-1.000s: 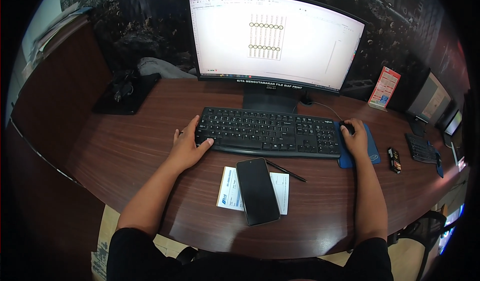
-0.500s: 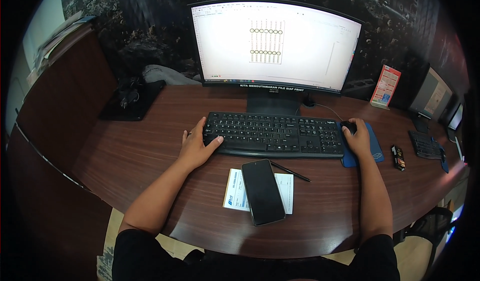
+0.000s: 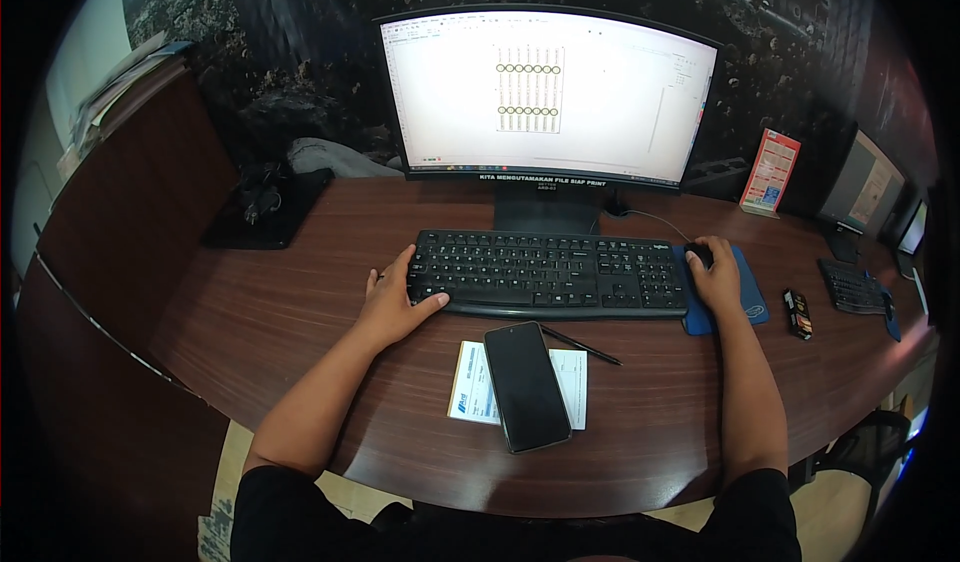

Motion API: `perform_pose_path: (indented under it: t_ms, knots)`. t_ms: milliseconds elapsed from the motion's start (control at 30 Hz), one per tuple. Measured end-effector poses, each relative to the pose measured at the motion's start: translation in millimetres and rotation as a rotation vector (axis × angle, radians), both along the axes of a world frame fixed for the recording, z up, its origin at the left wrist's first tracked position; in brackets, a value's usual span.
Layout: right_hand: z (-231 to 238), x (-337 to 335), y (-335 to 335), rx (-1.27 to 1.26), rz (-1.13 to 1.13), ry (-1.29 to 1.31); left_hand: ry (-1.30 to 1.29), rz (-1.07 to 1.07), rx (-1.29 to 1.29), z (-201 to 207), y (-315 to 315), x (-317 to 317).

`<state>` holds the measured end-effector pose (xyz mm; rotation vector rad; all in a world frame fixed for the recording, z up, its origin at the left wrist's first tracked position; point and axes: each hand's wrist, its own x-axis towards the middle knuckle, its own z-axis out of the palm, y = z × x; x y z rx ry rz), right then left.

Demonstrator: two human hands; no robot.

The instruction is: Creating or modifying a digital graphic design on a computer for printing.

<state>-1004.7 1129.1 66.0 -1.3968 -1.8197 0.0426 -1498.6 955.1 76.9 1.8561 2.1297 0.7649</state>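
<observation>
Left hand (image 3: 390, 302) on keyboard (image 3: 548, 274) edge, desk (image 3: 270, 312) room leftward

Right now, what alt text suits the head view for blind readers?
A person's left hand rests at the left end of a black keyboard while the right hand holds a black mouse on a blue mat, before a lit monitor. Nearer the person, a dark-screened phone lies across white paper on a wooden desk, beside a black pen.
</observation>
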Motion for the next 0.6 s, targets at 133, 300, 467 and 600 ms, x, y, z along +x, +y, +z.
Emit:
perform_pose_path:
  t_ms: [133,300,467,600]
  knots:
    - [-7,6,7,0.052,0.03,-0.04,-0.006,-0.003,-0.031,3,-1,1]
    - [-1,2,3,0.076,-0.014,-0.011,-0.002,-0.011,-0.009,-1,0,-2]
    - [3,-2,-2,-0.045,-0.057,0.002,-0.011,-0.014,-0.021,0,-3,-3]
    - [-5,3,3,0.038,0.042,-0.007,-0.011,-0.021,-0.013,0,-2,-2]
